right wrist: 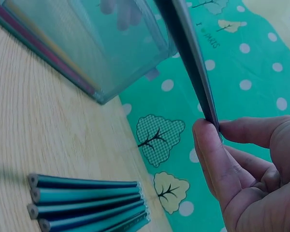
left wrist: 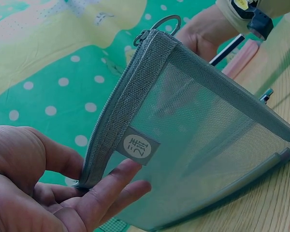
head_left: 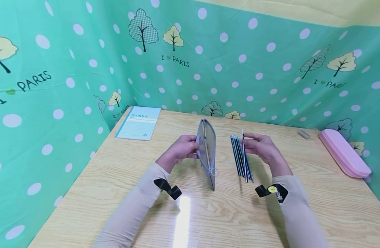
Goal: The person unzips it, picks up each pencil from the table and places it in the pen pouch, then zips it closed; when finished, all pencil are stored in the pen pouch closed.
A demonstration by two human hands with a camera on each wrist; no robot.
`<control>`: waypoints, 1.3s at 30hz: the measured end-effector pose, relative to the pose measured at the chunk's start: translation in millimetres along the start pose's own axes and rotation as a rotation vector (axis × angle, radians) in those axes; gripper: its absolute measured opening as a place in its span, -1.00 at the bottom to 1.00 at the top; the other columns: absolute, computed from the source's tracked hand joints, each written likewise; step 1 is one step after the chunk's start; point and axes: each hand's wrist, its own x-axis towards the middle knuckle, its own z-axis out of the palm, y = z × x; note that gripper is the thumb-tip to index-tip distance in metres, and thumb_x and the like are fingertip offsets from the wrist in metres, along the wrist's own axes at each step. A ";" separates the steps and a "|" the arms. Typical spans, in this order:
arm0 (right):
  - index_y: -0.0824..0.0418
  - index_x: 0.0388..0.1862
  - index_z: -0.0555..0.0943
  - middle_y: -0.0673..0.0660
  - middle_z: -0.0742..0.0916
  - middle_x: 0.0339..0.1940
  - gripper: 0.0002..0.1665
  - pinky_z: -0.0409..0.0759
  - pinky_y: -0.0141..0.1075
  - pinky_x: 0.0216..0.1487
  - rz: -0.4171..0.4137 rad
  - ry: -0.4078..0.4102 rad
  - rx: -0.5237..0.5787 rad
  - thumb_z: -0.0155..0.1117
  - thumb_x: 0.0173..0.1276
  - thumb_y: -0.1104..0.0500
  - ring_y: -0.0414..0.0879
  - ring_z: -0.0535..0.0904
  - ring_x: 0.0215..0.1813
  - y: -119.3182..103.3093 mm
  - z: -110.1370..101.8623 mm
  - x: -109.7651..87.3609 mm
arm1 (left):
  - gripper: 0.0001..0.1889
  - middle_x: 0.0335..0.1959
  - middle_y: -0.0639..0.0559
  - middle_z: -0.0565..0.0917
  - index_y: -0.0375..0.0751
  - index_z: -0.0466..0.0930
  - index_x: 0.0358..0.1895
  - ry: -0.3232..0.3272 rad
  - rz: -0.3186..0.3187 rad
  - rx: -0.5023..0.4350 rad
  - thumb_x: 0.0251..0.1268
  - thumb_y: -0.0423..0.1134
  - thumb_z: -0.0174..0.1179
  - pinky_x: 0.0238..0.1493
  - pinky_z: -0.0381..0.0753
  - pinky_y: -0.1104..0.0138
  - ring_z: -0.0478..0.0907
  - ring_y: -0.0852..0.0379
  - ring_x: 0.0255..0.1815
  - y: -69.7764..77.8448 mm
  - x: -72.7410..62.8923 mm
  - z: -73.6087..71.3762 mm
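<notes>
My left hand [head_left: 185, 148] grips a grey mesh zipper pouch [head_left: 210, 148] by its far end and holds it on edge above the table. In the left wrist view a small label [left wrist: 138, 146] shows on the pouch [left wrist: 208, 125]. Through the mesh in the right wrist view, a dark red pencil [right wrist: 43, 50] and a yellowish one lie along the bottom. Thumb and fingers of my right hand [head_left: 261, 148] pinch a dark pencil [right wrist: 195, 63] near its end. Below it, several dark and teal pencils [right wrist: 92, 198] lie side by side on the table.
A Gambit notebook [head_left: 138, 123] lies at the back left of the wooden table [head_left: 115, 193]. Toward the right are a grey eraser [head_left: 303, 134] and a pink pencil case [head_left: 345, 153]. A green dotted curtain [head_left: 183, 82] hangs behind the table and at its sides.
</notes>
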 end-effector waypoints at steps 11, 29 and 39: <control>0.60 0.56 0.10 -0.07 0.79 -0.21 -0.28 0.77 -0.49 -0.18 -0.028 -0.006 -0.012 0.11 0.55 0.40 -0.27 0.74 -0.20 2.6 9.0 -3.4 | -0.45 0.32 -0.53 0.50 -0.54 0.28 0.48 0.003 0.005 -0.010 0.45 -0.53 -0.06 0.05 0.81 0.16 0.70 -0.24 0.10 -1.7 0.0 0.9; 0.57 0.55 0.16 -0.05 0.78 -0.13 -0.30 0.76 -0.50 -0.12 -0.039 -0.013 -0.028 0.13 0.55 0.37 -0.28 0.75 -0.15 -2.3 23.8 -4.7 | -0.47 0.32 -0.52 0.50 -0.53 0.30 0.47 0.005 0.011 -0.005 0.46 -0.52 -0.05 0.06 0.81 0.15 0.67 -0.28 0.15 -1.4 -1.1 1.0; 0.61 0.54 0.15 -0.05 0.78 -0.19 -0.32 0.76 -0.49 -0.08 -0.077 -0.020 -0.003 0.08 0.55 0.40 -0.28 0.74 -0.17 -8.4 35.8 -3.9 | -0.50 0.30 -0.54 0.51 -0.55 0.37 0.42 0.001 0.014 -0.014 0.43 -0.53 -0.06 0.07 0.81 0.15 0.69 -0.25 0.11 -1.2 -1.3 1.4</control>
